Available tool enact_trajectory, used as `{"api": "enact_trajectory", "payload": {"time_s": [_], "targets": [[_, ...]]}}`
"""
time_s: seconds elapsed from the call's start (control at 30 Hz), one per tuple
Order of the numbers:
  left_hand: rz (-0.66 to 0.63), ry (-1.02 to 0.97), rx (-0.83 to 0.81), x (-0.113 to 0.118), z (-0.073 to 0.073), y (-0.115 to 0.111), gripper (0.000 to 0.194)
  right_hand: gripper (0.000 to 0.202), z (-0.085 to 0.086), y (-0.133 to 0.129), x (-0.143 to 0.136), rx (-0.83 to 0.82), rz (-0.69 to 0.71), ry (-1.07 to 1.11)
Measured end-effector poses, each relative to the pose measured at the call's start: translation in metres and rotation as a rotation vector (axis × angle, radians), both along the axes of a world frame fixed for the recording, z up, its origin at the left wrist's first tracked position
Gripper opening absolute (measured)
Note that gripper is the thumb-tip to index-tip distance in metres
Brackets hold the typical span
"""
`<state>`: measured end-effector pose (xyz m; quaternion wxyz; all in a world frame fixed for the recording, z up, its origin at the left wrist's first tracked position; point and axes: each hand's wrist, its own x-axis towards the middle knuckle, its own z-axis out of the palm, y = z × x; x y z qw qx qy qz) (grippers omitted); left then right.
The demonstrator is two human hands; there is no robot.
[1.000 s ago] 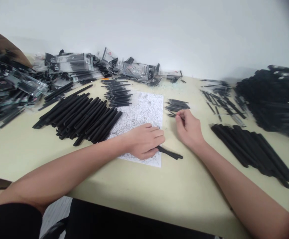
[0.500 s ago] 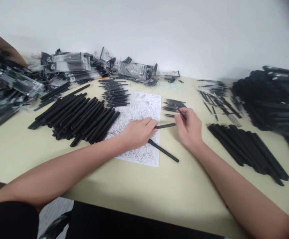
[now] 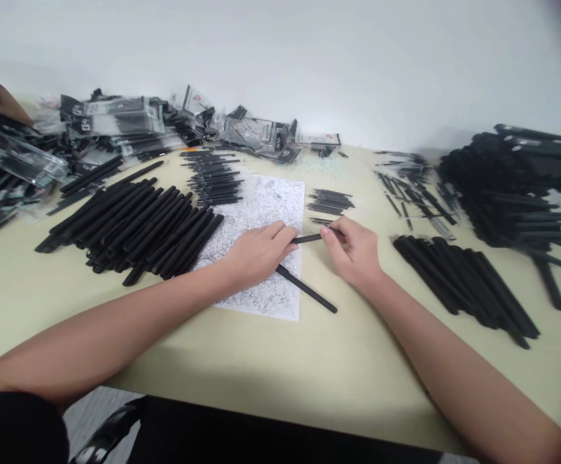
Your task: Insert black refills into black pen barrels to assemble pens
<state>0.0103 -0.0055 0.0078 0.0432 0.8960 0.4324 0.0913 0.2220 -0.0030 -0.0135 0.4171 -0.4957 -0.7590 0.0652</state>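
Observation:
My left hand [image 3: 263, 252], fingers closed, grips a slim black pen barrel [image 3: 308, 238] whose free end points right. My right hand [image 3: 355, 251] pinches a thin black pen refill [image 3: 337, 231], its fingertips meeting the barrel's right end. How far the refill is inside the barrel is hidden by the fingers. A second black pen [image 3: 309, 290] runs out from under my left hand, across the edge of a scribbled white paper [image 3: 287, 306]. Just beyond my right hand is a small bunch of thin black refills [image 3: 331, 200].
Left is a heap of black pens [image 3: 140, 225], with more thin sticks [image 3: 215, 177] behind it. Clear packets [image 3: 256, 132] line the wall. On the right lie black pens [image 3: 464, 283], loose refills [image 3: 415, 193] and a large dark pile [image 3: 512, 174]. Another person's arm [image 3: 0, 96] shows far left.
My right hand has moved left to the barrel's end, bringing the refill from above it to meet it. The whole view has shifted slightly, so everything appears further left.

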Motion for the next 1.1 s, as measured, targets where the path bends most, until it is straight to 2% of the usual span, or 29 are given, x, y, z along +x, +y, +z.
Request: {"api": "enact_trajectory", "payload": {"time_s": [0.23,0.6,1.1], "targets": [[0.032,-0.066,-0.013,-0.0012,-0.0033,0.0020,0.027,0.026,0.0007,-0.0016,-0.0002,0.028,-0.018,0.038],[0.036,-0.236,-0.039,-0.0042,-0.0066,0.0040,0.017,0.037,0.0017,-0.0009,0.0007,-0.038,-0.192,0.243],[0.017,-0.273,-0.083,-0.0061,-0.0029,0.0057,0.023,0.035,-0.0001,-0.0006,0.0034,-0.023,-0.147,0.267]]}}
